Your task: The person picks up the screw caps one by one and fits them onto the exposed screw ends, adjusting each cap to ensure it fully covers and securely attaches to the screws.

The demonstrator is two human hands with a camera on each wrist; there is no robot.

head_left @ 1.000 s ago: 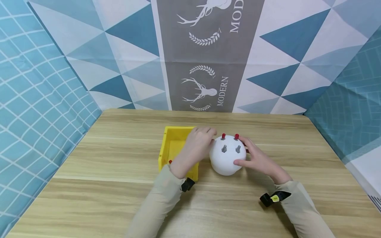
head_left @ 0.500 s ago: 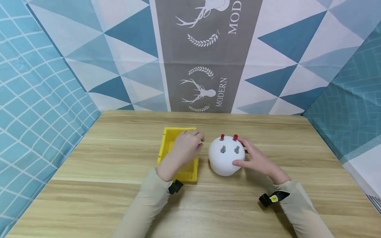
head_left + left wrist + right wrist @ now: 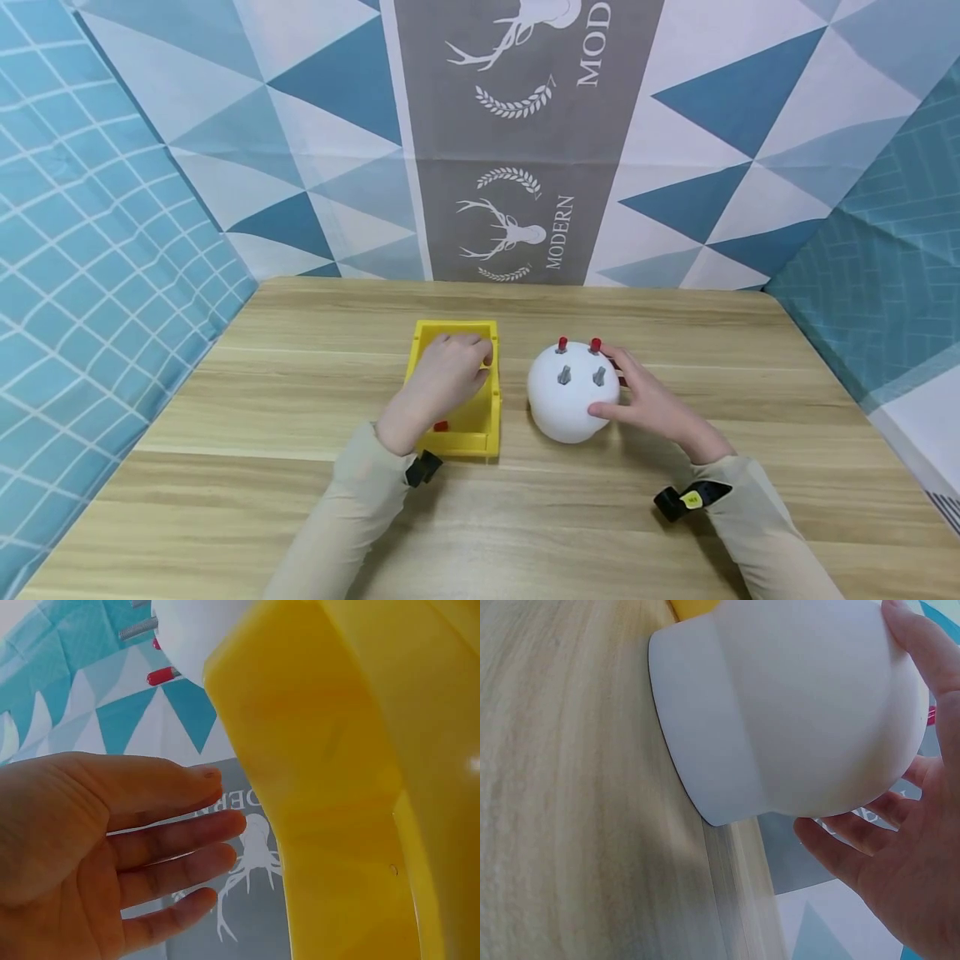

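Note:
A white rounded body on a short round base (image 3: 566, 400) stands on the table. Its top bears two red-capped posts (image 3: 562, 344) and two bare grey threaded posts (image 3: 565, 375). My right hand (image 3: 645, 400) holds its right side, thumb in front and fingers behind; the right wrist view shows these fingers (image 3: 832, 844) curved along the dome (image 3: 817, 705). Over the yellow bin (image 3: 496, 408) hovers my left hand (image 3: 442, 375), fingers loosely bent and apart, gripping nothing in the left wrist view. A small red piece (image 3: 441, 426) lies in the bin, by my left wrist.
The bin stands left of the white body, with a narrow strip of wooden table (image 3: 513, 417) between them. Patterned cloth (image 3: 495, 167) hangs behind the table's back edge. Each wrist wears a small black camera (image 3: 423, 468).
My left hand has moved left, from beside the white body to above the yellow bin. The right hand keeps its hold, and the white body stays where it was.

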